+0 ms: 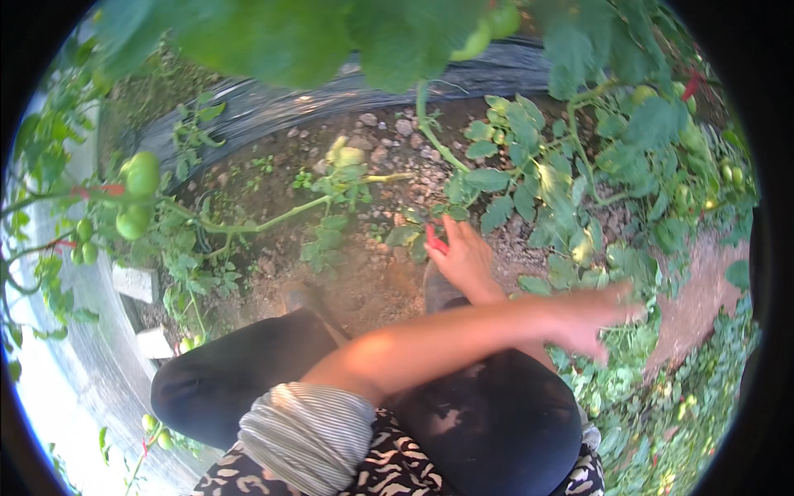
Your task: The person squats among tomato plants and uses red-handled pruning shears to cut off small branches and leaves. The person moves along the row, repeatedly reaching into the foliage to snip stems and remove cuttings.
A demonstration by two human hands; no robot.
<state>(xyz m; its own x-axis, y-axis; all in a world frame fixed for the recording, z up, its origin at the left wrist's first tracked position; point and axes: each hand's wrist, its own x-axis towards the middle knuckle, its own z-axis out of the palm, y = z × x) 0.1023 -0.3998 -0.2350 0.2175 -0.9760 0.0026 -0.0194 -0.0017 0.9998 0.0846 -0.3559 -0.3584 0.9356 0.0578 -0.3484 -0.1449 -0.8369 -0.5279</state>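
Observation:
My right hand point(464, 257) reaches low over the soil, its fingers around a small red-handled tool point(436, 240). The tool's working end is hard to make out among the tomato leaves point(406, 235) at my fingertips. Crossing above the right forearm, my left arm stretches to the right. The left hand point(589, 319) is blurred, fingers apart, and nothing shows in it. Tomato foliage point(567, 273) lies just beyond that hand. A bare green tomato stem point(443, 146) bends down to the leaves ahead of my right hand.
Green tomatoes point(141, 175) hang at left on a stem with a red tie point(99, 190). Dark plastic mulch film point(279, 105) runs across the back. White blocks point(135, 283) stand by the translucent sheeting point(80, 366). Large blurred leaves point(267, 37) hang close above.

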